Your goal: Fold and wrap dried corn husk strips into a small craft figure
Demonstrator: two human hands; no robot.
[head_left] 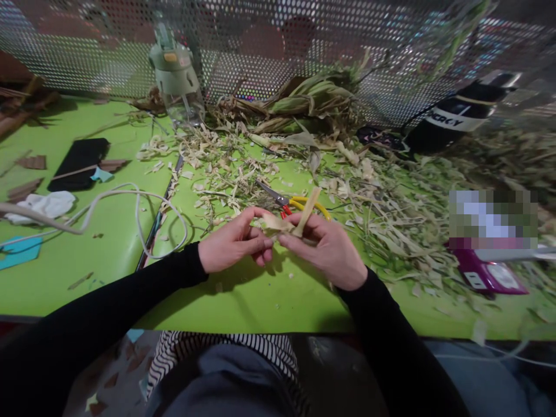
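Between my two hands is a pale, dry strip of plant husk [308, 211], folded, with one end sticking up past my right fingers. My left hand [238, 242] is closed, its thumb and forefinger pinching the husk's left part. The right hand [330, 250] grips the upright part between thumb and fingers. Both hands hover just over the green tabletop [260, 304] near its front edge. Right behind them lie scissors [278, 197] with dark blades and red and yellow handles, partly hidden by my fingers.
Husk scraps [234, 156] cover the table's middle and right. Behind stand a clear bottle [178, 87], a leaf bundle [304, 101] and a tilted black bottle [456, 119]. Leftward lie a black phone [79, 164], a white cable [138, 194] and crumpled tissue [43, 205]; rightward, a purple packet [489, 275].
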